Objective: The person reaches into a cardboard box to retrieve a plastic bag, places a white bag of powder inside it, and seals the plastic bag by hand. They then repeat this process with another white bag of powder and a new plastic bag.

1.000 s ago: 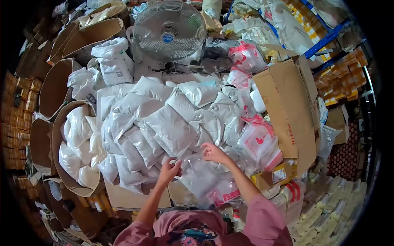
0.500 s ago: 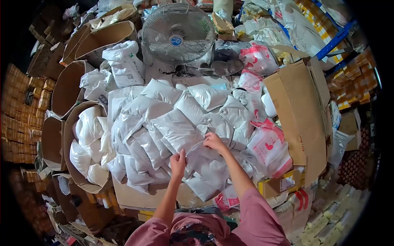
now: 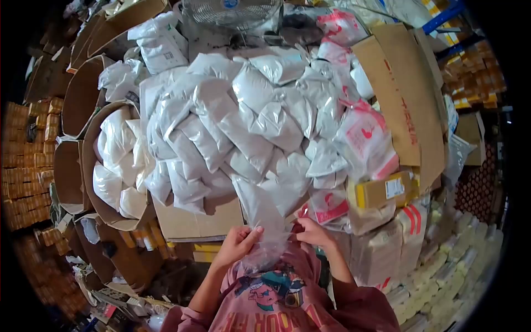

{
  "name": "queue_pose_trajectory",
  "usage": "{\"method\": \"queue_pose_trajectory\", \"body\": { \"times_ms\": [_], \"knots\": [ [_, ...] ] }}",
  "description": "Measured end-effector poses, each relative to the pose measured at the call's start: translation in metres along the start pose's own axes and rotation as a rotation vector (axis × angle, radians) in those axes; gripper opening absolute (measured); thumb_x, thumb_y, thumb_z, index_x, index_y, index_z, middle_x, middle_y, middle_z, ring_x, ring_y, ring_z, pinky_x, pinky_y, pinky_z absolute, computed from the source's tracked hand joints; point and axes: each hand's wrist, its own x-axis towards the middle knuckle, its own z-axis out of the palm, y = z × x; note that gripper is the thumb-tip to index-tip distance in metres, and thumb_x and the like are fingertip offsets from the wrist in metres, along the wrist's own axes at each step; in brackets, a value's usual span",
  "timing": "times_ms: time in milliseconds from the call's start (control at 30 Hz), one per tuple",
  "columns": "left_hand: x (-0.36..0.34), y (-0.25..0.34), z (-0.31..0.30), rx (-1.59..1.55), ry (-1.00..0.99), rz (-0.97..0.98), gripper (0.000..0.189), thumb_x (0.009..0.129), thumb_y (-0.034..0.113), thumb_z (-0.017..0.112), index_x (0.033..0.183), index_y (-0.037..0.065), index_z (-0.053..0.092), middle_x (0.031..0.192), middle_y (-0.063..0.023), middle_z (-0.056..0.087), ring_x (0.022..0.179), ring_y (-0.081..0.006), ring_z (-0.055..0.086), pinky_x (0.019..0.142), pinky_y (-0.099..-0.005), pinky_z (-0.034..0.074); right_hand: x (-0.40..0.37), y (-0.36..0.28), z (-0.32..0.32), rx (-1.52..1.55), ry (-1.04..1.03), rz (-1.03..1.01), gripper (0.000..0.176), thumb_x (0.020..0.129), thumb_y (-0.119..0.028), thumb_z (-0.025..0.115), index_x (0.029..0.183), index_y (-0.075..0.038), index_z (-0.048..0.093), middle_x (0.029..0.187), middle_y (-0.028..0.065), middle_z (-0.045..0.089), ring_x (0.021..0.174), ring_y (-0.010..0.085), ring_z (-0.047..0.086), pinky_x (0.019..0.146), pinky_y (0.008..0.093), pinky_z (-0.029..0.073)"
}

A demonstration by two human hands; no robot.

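Note:
A clear plastic bag of white powder (image 3: pixel 259 202) lies at the pile's front edge, its loose, see-through end pulled toward my chest. My left hand (image 3: pixel 239 244) is closed, pinching the left side of that slack plastic between thumb and fingers. On the other side, my right hand (image 3: pixel 315 233) is closed too, with its fingertips gripping the right edge of the same end. Beyond both hands spreads a heap of similar filled bags (image 3: pixel 238 122), stacked over one another. A pink-and-white printed plastic bag (image 3: pixel 330 206) lies just past my right hand.
At the left stands a cardboard box (image 3: pixel 88 166) with filled white bags inside. A tall cardboard box (image 3: pixel 395 99) borders the heap on the right, near a yellow carton (image 3: pixel 381 191). A metal fan (image 3: pixel 232 12) stands at the back. Flat cardboard (image 3: pixel 193 218) lines the front edge.
Both hands have come back from the heap toward my chest, drawing the bag's clear end with them. The view has tilted down, and several bags in the middle lie differently.

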Motion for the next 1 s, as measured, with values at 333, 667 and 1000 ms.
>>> {"method": "queue_pose_trajectory", "body": {
  "times_ms": [333,667,1000],
  "knots": [
    [0.009,-0.161,-0.012,0.176,-0.254,-0.146,0.051,0.095,0.04,0.054,0.061,0.002,0.055,0.053,0.0016,0.048,0.05,-0.0075,0.043,0.046,-0.0268,0.035,0.025,0.142,0.072,-0.512,-0.049,0.051,0.048,0.074,-0.009,0.061,0.121,-0.003,0.055,0.107,0.0183,0.064,0.096,0.0265,0.062,0.078,0.0358,0.049],
    [0.026,-0.208,-0.07,-0.167,0.05,-0.279,0.043,0.096,0.04,0.052,0.066,0.009,0.052,0.057,0.0049,0.043,0.051,-0.0057,0.038,0.047,-0.0229,0.03,0.075,0.129,0.085,-0.358,0.142,-0.076,0.016,0.082,-0.015,0.059,0.089,-0.002,0.063,0.063,0.0051,0.06,0.056,0.0105,0.056,0.053,0.0288,0.044],
    [0.048,-0.203,-0.076,-0.195,-0.011,-0.323,0.038,0.096,0.038,0.052,0.07,0.01,0.053,0.059,0.0051,0.043,0.047,-0.006,0.033,0.044,-0.0231,0.025,0.104,0.203,0.137,0.651,0.308,0.053,0.042,0.083,0.0,0.064,0.12,-0.006,0.048,0.085,0.006,0.063,0.065,0.0137,0.061,0.056,0.0258,0.051]
  ]
}}
